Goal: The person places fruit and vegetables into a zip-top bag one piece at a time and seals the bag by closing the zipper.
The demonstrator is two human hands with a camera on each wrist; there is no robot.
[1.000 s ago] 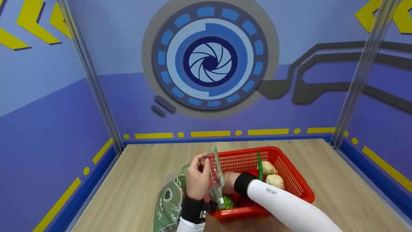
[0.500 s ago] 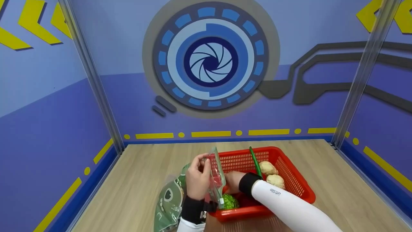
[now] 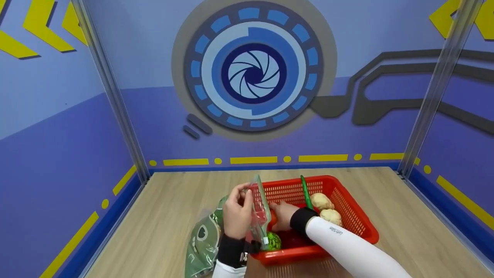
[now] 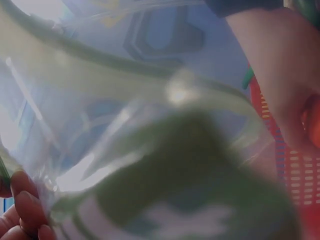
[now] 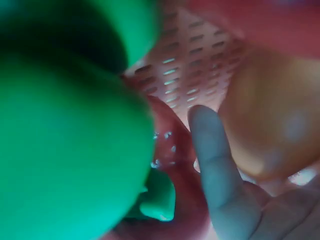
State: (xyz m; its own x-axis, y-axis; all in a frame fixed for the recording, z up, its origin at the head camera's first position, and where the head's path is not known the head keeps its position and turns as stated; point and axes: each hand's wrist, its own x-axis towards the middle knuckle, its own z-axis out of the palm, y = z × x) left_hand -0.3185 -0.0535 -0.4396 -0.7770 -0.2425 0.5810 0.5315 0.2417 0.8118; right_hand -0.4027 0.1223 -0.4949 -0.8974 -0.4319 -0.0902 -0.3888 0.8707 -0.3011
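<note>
Reaching into a red rectangular plastic basket (image 3: pixel 349 210) with slotted sides, a person's right hand (image 3: pixel 285 217) had shifted rightward over the past second, exposing a round, glossy orange-red item (image 3: pixel 273 220) at the basket's left side; its fingers lay at that item, though whether they gripped it could not be told. The shift appeared to leave the item just beside the mouth of a clear, green-printed plastic bag (image 4: pixel 150 170), whose lip the left hand (image 3: pixel 237 216) pinched at the basket's left edge. A slim green pepper-like piece (image 3: pixel 306 193) had tipped to cross the basket's far rim. Beneath the basket stretched a pale wood-grain tabletop (image 3: pixel 162 216); behind it rose a blue-and-purple wall (image 3: pixel 154 127) bearing a round aperture emblem (image 3: pixel 253 73).
</note>
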